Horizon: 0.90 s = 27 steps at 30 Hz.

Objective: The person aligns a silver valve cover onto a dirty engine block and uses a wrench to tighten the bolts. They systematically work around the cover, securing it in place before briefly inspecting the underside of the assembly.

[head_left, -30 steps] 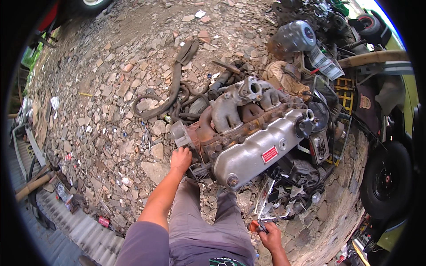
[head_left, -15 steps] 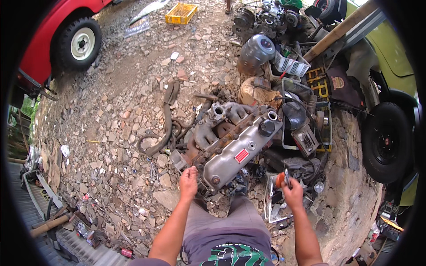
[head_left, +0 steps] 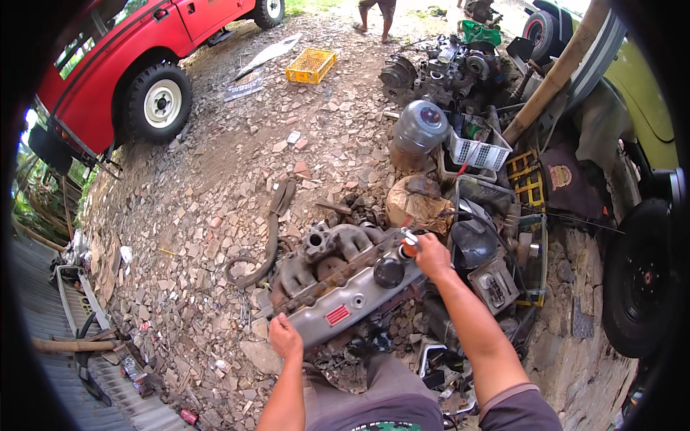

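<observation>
A grey metal valve cover with a red label and a black round cap lies across an engine head in front of my legs. Cast, rusty manifold pipes run along its far side. My left hand is at the cover's left end, fingers curled closed; what they hold, if anything, is hidden. Over the cover's right end my right hand grips a small tool with a shiny metal end and an orange part. Its exact kind is unclear.
To the right stand a clear plastic jug, a white basket and a crate of greasy parts. A dark hose lies on the rubble. Farther off are a red vehicle, a yellow crate and a person's legs.
My right hand has carried the tool up and left, from beside the engine to the cover's right end. My left hand stays by the left end. The view has tilted up.
</observation>
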{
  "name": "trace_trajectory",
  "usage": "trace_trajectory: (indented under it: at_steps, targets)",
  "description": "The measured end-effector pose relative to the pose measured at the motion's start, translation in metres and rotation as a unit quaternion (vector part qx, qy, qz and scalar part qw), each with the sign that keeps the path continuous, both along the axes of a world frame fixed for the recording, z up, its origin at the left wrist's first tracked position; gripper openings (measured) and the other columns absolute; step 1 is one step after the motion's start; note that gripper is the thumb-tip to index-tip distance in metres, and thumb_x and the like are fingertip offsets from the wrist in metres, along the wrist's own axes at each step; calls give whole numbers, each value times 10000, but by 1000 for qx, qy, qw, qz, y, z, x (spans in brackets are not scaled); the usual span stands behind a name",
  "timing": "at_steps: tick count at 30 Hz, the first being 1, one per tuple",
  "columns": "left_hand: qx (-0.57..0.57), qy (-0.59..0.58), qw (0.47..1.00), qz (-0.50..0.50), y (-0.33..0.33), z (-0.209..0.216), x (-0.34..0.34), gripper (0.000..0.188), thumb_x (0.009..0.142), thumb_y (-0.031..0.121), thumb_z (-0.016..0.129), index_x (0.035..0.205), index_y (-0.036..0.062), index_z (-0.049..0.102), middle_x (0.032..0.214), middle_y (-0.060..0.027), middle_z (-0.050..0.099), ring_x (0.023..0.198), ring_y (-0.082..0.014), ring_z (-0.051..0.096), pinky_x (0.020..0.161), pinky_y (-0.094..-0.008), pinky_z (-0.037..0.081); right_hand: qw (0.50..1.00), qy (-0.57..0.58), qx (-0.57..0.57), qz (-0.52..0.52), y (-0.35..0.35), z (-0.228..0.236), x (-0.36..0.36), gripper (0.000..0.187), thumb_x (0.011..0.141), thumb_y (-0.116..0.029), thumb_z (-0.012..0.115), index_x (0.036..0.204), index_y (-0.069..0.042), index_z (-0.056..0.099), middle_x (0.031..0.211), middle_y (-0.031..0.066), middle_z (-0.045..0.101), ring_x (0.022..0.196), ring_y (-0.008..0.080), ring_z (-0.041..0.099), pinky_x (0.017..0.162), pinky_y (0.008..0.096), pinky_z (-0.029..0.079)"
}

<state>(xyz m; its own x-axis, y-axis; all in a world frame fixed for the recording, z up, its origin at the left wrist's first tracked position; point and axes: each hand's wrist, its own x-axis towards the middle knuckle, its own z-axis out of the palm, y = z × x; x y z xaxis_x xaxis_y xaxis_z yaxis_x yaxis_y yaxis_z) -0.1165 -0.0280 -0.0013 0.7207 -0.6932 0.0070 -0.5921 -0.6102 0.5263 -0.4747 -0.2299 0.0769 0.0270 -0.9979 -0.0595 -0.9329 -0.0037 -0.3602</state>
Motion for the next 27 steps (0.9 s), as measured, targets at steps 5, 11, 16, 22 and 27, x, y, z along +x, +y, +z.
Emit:
trace_trajectory:
  at_steps: [5, 11, 16, 22, 27]
  targets:
    - [-37, 15, 999, -11, 0, 9, -3, 395, 1018, 396, 467, 896, 42, 593, 869, -188, 625, 844, -423, 585, 729, -516, 447, 993, 47, -3, 105, -13, -3, -2, 207, 838, -153, 614, 1045, -155, 622, 1033, 86, 615, 848, 366, 668, 718, 493, 534]
    - [44, -48, 996, -63, -4, 11, -2, 351, 1001, 388, 497, 896, 72, 607, 915, -138, 638, 904, -355, 590, 794, -473, 441, 979, 101, 40, 172, -22, -6, -10, 163, 869, -199, 613, 1006, -111, 628, 1006, 96, 627, 862, 339, 684, 728, 472, 534]
    - [49, -77, 978, -188, -31, 36, -35, 359, 983, 440, 493, 927, 117, 640, 949, -63, 650, 1008, -261, 579, 909, -439, 377, 981, 107, 71, 144, -22, 5, -3, 207, 835, -235, 632, 1001, -113, 649, 1009, 94, 642, 911, 332, 668, 762, 467, 532]
    - [52, -68, 981, -175, -43, 3, -58, 356, 1011, 393, 434, 949, 114, 646, 950, -64, 646, 1003, -267, 578, 926, -449, 375, 986, 62, 148, 37, -26, 16, 21, 355, 878, -354, 642, 1137, -115, 601, 1060, 141, 679, 1017, 365, 641, 831, 483, 505]
    - [70, -44, 986, -148, -51, 7, -68, 351, 1012, 371, 430, 929, 109, 648, 953, -66, 653, 983, -262, 587, 935, -445, 372, 990, 25, 135, 14, -24, -4, 18, 415, 876, -371, 654, 1187, -130, 525, 1035, 171, 695, 993, 399, 653, 820, 504, 504]
